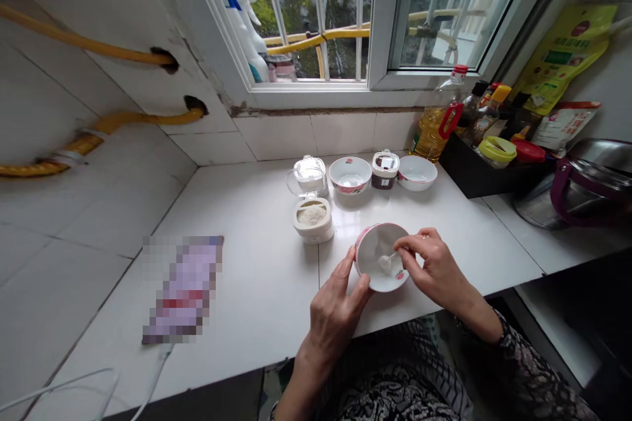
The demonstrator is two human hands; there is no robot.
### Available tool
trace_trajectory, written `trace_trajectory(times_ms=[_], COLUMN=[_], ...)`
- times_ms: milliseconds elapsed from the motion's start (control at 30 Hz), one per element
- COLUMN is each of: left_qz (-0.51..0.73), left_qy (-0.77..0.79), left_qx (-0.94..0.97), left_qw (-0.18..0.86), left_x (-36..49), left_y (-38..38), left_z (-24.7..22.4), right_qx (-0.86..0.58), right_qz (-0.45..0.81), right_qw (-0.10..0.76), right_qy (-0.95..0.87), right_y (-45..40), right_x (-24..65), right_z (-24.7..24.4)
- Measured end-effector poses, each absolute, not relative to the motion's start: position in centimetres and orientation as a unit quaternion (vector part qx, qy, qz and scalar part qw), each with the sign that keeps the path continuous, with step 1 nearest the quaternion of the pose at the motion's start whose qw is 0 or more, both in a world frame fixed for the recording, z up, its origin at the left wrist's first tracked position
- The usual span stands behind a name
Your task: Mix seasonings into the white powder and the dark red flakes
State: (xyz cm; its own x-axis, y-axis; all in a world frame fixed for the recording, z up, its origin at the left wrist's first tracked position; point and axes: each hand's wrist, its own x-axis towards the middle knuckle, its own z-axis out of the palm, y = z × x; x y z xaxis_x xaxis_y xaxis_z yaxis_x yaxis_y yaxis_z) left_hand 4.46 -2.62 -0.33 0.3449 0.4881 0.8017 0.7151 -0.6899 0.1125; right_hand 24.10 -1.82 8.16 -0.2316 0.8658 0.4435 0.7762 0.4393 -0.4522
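Note:
My left hand (pixel 338 299) grips the near left rim of a white bowl with a pink flower pattern (pixel 368 253), which is tilted toward me. In my right hand (pixel 429 263) is a small spoon (pixel 393 254), pinched by its handle, its tip down inside the bowl. Some white powder (pixel 385 264) shows at the spoon's tip. Beyond the bowl, to the left, stands a white seasoning jar (pixel 313 230) with its clear lid raised and white powder inside.
Along the back are another white jar (pixel 312 174), two bowls (pixel 350 175) (pixel 417 173) and a dark-filled jar (pixel 384 171). An oil bottle (pixel 434 122), a black box of bottles (pixel 464 168) and a steel pot (pixel 587 184) stand right. A blurred purple item (pixel 185 289) with a white cable lies left.

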Motion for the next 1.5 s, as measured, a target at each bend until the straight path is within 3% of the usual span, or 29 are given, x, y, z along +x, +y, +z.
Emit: trace_trajectory(times_ms=[233, 333, 533, 700, 933, 1233, 1500], left_qz=[-0.441, -0.447, -0.447, -0.446, -0.452, -0.445, -0.447], left_qy=[-0.365, -0.347, -0.339, -0.354, -0.420, -0.462, -0.472], left_qx=[-0.806, -0.810, -0.812, -0.805, -0.780, -0.765, -0.759], left_qw=[0.149, 0.154, 0.159, 0.166, 0.102, 0.045, 0.039], left_x=[4.8, 5.0, 5.1, 5.0, 4.5, 4.3, 4.2], left_y=[-2.5, -2.5, -2.4, -2.4, -2.1, -2.1, -2.0], left_z=[-0.2, -0.2, -0.3, -0.4, -0.9, -1.3, -1.3], right_qx=[-0.570, -0.595, -0.598, -0.571, -0.543, -0.524, -0.462], right_qz=[-0.009, 0.091, 0.326, 0.420, 0.435, 0.469, 0.448], right_qw=[0.269, 0.293, 0.425, 0.506, 0.573, 0.595, 0.613], right_qy=[-0.776, -0.743, -0.596, -0.491, -0.433, -0.388, -0.459], right_y=[-2.1, -2.4, -2.8, -2.8, -2.0, -0.7, 3.8], right_x=[25.3, 24.7, 23.5, 23.6, 24.0, 24.1, 21.4], right_z=[8.0, 7.2, 6.0, 5.3, 5.4, 5.2, 8.5])
